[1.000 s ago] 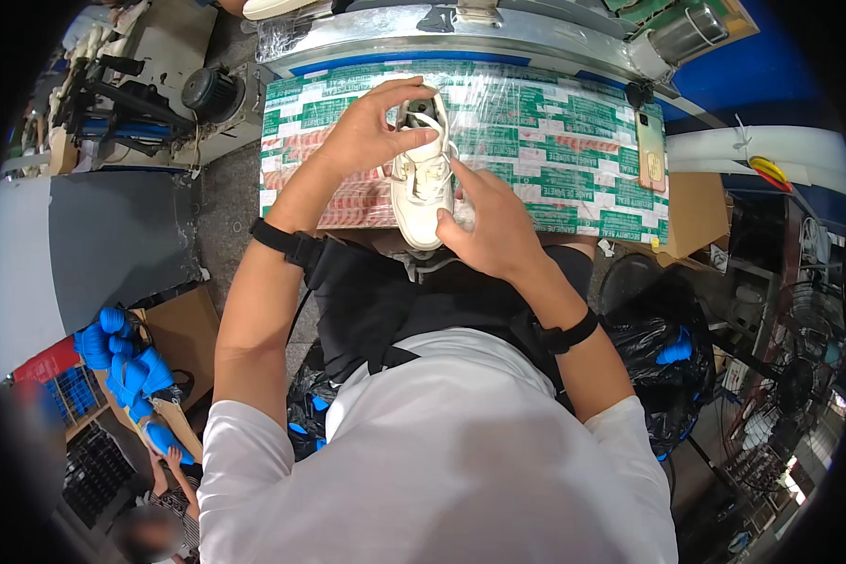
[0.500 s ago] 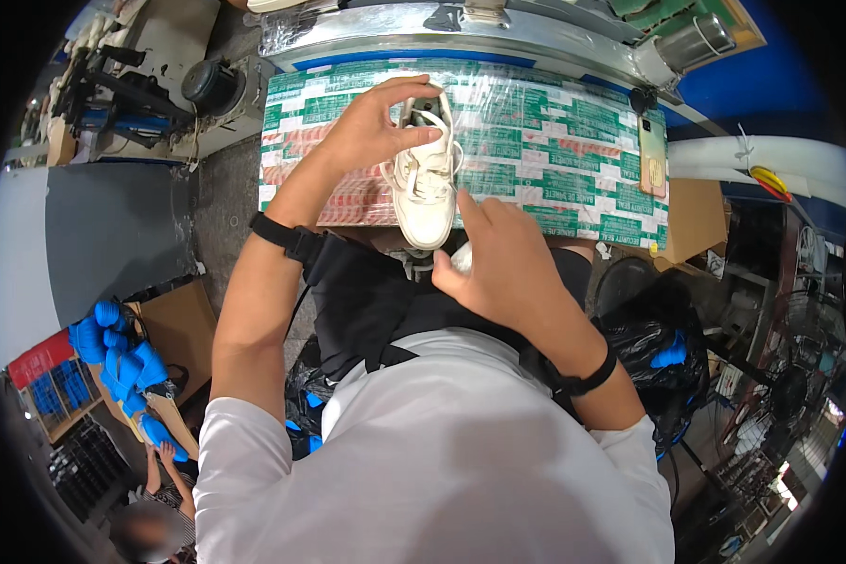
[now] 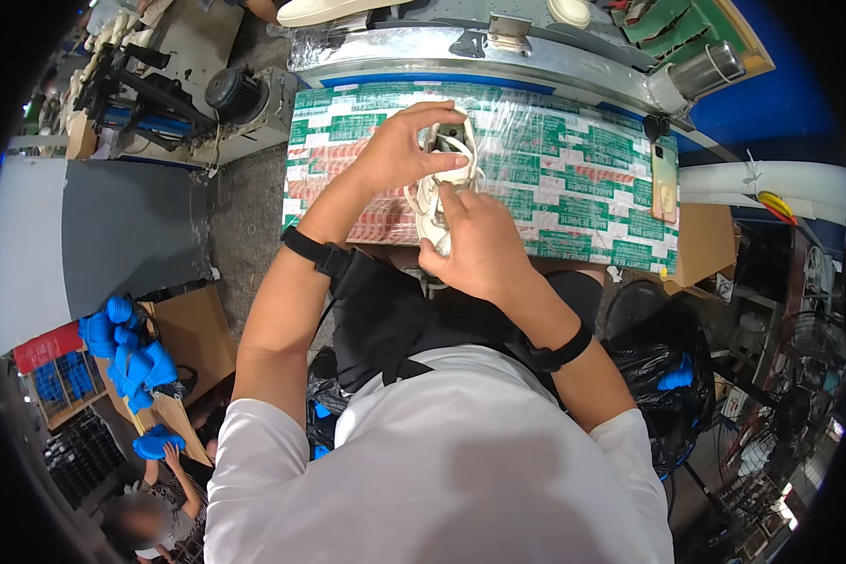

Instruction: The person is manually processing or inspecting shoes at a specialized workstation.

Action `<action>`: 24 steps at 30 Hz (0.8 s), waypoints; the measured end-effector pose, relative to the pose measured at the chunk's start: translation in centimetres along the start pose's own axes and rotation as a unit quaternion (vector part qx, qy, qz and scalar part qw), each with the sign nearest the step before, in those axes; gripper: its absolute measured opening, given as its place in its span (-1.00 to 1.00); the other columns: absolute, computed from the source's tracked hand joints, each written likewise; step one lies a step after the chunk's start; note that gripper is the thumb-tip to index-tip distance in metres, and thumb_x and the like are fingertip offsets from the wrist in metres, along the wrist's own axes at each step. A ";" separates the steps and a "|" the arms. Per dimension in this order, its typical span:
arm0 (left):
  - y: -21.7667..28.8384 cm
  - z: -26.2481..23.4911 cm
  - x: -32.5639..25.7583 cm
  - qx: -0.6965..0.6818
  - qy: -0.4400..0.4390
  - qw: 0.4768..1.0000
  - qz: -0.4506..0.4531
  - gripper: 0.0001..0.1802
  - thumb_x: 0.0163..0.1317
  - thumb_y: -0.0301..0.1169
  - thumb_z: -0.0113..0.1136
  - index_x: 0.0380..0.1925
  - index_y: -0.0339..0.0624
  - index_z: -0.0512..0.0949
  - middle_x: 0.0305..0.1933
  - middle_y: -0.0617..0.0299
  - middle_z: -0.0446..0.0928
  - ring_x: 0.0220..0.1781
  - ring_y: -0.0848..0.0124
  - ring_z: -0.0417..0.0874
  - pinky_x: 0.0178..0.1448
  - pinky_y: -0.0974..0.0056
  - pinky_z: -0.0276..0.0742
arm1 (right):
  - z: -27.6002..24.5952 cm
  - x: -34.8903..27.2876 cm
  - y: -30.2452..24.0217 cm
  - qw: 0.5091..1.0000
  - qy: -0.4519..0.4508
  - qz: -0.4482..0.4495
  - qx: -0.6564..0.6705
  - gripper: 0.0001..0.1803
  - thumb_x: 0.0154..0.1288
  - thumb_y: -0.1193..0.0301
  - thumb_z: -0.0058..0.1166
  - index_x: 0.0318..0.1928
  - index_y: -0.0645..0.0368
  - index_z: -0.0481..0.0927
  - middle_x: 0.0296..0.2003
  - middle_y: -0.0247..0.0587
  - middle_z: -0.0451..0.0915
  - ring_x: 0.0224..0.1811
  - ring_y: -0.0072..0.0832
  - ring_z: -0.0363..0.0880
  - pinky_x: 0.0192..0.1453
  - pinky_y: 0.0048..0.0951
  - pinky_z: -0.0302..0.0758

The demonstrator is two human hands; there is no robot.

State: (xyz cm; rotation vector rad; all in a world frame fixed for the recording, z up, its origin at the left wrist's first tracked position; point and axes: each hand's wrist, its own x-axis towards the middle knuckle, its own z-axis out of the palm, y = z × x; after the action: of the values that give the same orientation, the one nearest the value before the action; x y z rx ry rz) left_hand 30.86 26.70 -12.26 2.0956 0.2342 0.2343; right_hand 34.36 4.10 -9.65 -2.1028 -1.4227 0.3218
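Note:
A cream lace-up sneaker [image 3: 424, 209] rests on the table covered with green-and-white tape [image 3: 573, 197], its heel pointing away from me and its toe toward me. My left hand [image 3: 399, 148] grips it at the collar, with the fingers over the heel and the thumb by the tongue. Over the laced front lies my right hand [image 3: 484, 235], its index finger at the laces and its thumb lower, near the toe. That hand covers most of the toe. Loose lace loops stick out on both sides of the shoe.
A phone [image 3: 665, 180] lies at the table's right end. Beyond the far edge runs a metal rail [image 3: 395, 47], with pale soles [image 3: 329, 9] behind it. A cardboard box [image 3: 703, 246] stands at right. At lower left, another person's hands touch a blue item [image 3: 158, 442].
My right hand has moved up from beside the toe onto the sneaker's laced front. The left hand keeps its grip at the collar. The whole view has shifted slightly.

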 end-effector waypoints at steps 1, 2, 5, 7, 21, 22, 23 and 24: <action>-0.3 0.1 0.2 -0.003 0.004 1.000 0.001 -0.28 0.16 -0.14 0.79 0.35 0.06 0.76 0.60 -0.02 0.59 0.62 -0.02 0.59 0.65 -0.02 0.55 | 0.2 0.0 0.1 1.000 0.015 -0.012 -0.002 -0.19 0.21 0.12 0.43 0.31 0.50 0.61 -0.05 0.14 0.71 -0.03 0.09 0.74 0.15 0.04 0.67; -0.5 0.1 0.1 -0.003 0.005 1.000 0.002 -0.28 0.16 -0.14 0.79 0.35 0.06 0.76 0.60 -0.02 0.59 0.62 -0.02 0.59 0.65 -0.02 0.55 | 0.0 0.1 0.0 1.000 0.015 -0.013 -0.003 -0.19 0.21 0.12 0.43 0.31 0.50 0.61 -0.05 0.14 0.71 -0.03 0.09 0.74 0.15 0.04 0.67; -0.8 -0.2 0.5 -0.013 -0.003 1.000 -0.001 -0.28 0.16 -0.15 0.79 0.34 0.06 0.76 0.60 -0.01 0.59 0.63 0.00 0.59 0.66 -0.01 0.54 | -1.7 -0.1 0.0 0.995 -0.002 0.035 0.094 -0.20 0.33 0.15 0.39 0.40 0.51 0.59 -0.02 0.14 0.75 0.00 0.00 0.79 0.14 -0.02 0.69; -1.1 -0.5 0.5 -0.039 -0.016 0.999 0.001 -0.28 0.17 -0.16 0.80 0.35 0.05 0.75 0.60 -0.01 0.59 0.63 0.01 0.59 0.66 0.00 0.54 | -3.7 -1.2 1.8 0.886 -0.070 0.176 0.422 -0.30 0.50 0.25 0.23 0.51 0.45 0.57 0.05 -0.12 0.78 0.06 -0.37 0.74 0.19 -0.31 0.64; -2.2 -2.6 -3.6 -0.199 0.060 0.965 -0.159 -0.02 0.34 -0.41 0.68 0.69 -0.23 0.35 0.69 0.00 0.43 0.50 0.21 0.65 0.47 0.06 0.73 | 2.3 -1.8 2.3 0.985 -0.006 0.152 0.088 -0.29 0.43 0.02 0.30 0.30 0.41 0.64 -0.01 0.36 0.74 0.08 0.27 0.73 0.20 0.21 0.64; -3.6 -2.6 -5.1 -0.222 0.099 0.954 -0.176 -0.02 0.40 -0.36 0.65 0.71 -0.25 0.31 0.65 -0.03 0.47 0.49 0.21 0.66 0.48 0.07 0.71 | 2.2 -2.0 2.4 0.979 -0.005 0.136 0.153 -0.30 0.44 0.02 0.31 0.29 0.40 0.63 -0.05 0.33 0.74 0.05 0.25 0.73 0.16 0.19 0.64; -5.3 -2.4 -6.9 -0.273 0.146 0.924 -0.223 -0.08 0.46 -0.32 0.59 0.69 -0.28 0.31 0.59 -0.03 0.53 0.48 0.23 0.66 0.47 0.10 0.70 | 2.3 -2.1 2.4 0.969 -0.007 0.120 0.218 -0.31 0.44 0.03 0.31 0.29 0.39 0.63 -0.08 0.31 0.73 0.02 0.22 0.73 0.12 0.17 0.64; -6.2 -2.3 -8.4 -0.324 0.192 0.887 -0.268 -0.13 0.52 -0.28 0.54 0.68 -0.31 0.31 0.52 -0.03 0.58 0.48 0.25 0.67 0.45 0.13 0.70 | 2.1 -2.1 1.7 0.961 -0.003 0.090 0.263 -0.33 0.46 0.07 0.32 0.33 0.38 0.63 -0.09 0.26 0.74 0.02 0.18 0.75 0.09 0.11 0.64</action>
State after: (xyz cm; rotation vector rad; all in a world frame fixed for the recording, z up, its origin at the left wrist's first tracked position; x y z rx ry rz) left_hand 21.75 29.58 -17.07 1.2426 0.8387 0.3340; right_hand 33.81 2.42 -12.56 -1.7844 -1.0050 0.6947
